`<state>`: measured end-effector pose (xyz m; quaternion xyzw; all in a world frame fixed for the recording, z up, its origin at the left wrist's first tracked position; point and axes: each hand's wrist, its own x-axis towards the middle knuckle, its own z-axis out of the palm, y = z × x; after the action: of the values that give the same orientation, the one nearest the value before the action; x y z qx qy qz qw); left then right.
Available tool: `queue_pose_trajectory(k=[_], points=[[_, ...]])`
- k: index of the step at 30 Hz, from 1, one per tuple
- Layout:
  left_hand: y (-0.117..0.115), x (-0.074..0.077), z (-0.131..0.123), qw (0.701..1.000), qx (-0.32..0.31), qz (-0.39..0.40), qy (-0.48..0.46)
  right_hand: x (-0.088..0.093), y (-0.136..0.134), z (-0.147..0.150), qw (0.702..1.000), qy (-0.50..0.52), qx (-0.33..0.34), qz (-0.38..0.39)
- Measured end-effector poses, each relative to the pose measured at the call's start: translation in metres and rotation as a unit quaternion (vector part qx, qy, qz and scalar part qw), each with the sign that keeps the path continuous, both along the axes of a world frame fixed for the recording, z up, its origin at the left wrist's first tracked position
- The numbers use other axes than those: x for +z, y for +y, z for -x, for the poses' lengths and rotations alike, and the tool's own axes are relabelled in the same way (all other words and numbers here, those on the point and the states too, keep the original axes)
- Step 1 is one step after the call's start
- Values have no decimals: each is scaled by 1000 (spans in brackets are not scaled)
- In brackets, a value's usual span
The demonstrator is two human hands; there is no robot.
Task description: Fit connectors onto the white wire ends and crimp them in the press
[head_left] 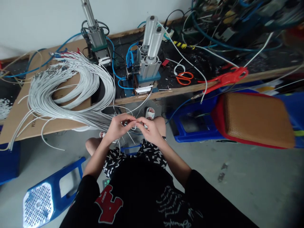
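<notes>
In front of my lap, below the bench edge, my left hand point(119, 127) and my right hand point(150, 129) meet at the fingertips. Both are closed in a pinch on a thin white cable point(134, 128), mostly covered by the fingers. Beside my left hand, a thick bundle of white cables point(95, 115) runs off the bench, its loose ends hanging around my wrist. Above my hands stands a small press with two metal cylinders point(148, 68); another white cable point(144, 102) hangs down from it.
A second press point(97, 41) stands left of the first. Orange-handled scissors point(184, 78) and a red tool point(225, 79) lie along the bench edge point(171, 93). At right is a stool with a brown cushion point(258, 120); a blue stool point(54, 190) is at lower left.
</notes>
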<state>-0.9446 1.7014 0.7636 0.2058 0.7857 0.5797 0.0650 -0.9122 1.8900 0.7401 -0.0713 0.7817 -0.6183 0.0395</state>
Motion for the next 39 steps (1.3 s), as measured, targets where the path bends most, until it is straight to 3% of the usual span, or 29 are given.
queue_pose_trajectory(k=[5,10,15,19,25,35,39], points=[[-3,3,2,999,-29,17,17,0,2,0,1000,20,5,-15],[7,1,1,998,15,6,63,-5,1,-2,994,76,-70,-46],[28,-13,-7,992,104,-53,52,-13,-9,-5,988,22,-141,64],[43,-29,-16,977,154,-146,-28,-19,-14,-7,977,-22,-171,127],[58,-44,-27,929,211,-273,-134,-24,-12,-10,975,-33,-169,138],[55,-32,-26,913,207,-309,-168,-10,-11,-6,978,-43,-136,152],[61,-35,-33,894,249,-331,-172,-10,-13,-8,978,-46,-135,155]])
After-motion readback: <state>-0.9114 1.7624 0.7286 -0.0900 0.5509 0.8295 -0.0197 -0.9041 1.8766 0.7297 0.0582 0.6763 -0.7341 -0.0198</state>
